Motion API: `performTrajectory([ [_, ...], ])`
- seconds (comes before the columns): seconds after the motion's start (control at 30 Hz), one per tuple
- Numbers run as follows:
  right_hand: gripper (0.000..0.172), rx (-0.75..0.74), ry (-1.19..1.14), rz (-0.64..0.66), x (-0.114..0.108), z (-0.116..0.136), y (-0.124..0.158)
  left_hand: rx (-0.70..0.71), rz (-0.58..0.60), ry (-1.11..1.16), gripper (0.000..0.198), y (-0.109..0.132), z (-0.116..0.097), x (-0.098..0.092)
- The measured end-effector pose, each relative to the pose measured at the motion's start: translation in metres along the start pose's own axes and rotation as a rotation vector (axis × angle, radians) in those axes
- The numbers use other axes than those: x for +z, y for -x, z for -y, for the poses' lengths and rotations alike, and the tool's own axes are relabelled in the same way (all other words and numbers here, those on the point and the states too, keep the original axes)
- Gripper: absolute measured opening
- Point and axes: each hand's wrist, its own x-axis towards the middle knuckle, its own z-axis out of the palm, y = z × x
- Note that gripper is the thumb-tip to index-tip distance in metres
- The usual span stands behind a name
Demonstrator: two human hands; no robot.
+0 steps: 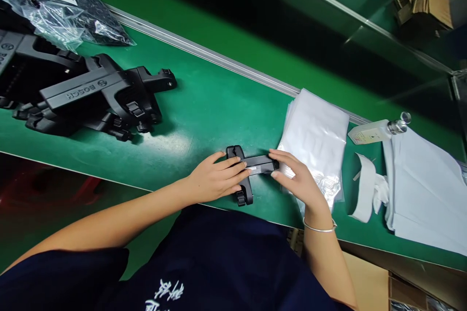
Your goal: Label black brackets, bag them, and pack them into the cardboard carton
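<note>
A black T-shaped plastic bracket (pixel 260 164) lies on the green table in front of me, a small pale label on its bar. My left hand (pixel 215 177) rests across its crosspiece and bar, fingers stretched out and slightly spread. At the bar's other end, my right hand (pixel 297 179) has its thumb on one side and its fingers on the other, gripping that tip. Beside and partly under the right hand is a stack of clear plastic bags (pixel 315 131).
Black BOSCH-marked plastic assemblies (pixel 87 89) pile up at left, below a bagged black item (pixel 69 4). Toward the right are a pump bottle (pixel 372 132), a white strip (pixel 363 187), crumpled white material (pixel 381 192) and white sheets (pixel 426 189). A metal rail (pixel 204 50) runs along the back.
</note>
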Motion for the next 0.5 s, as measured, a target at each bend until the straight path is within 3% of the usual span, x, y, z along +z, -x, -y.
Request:
performTrajectory([
  [0.07,0.040,-0.028,0.088,0.056,0.000,-0.004,0.003,0.063,-0.009,-0.088,0.036,0.000,0.001,-0.002],
  [0.27,0.039,-0.114,0.241,0.034,0.012,-0.014,0.004,0.172,-0.053,-0.237,0.040,-0.001,0.000,-0.011],
  [0.5,0.035,-0.101,0.281,0.013,0.010,-0.018,0.004,0.207,0.041,-0.213,0.044,-0.007,0.003,-0.020],
])
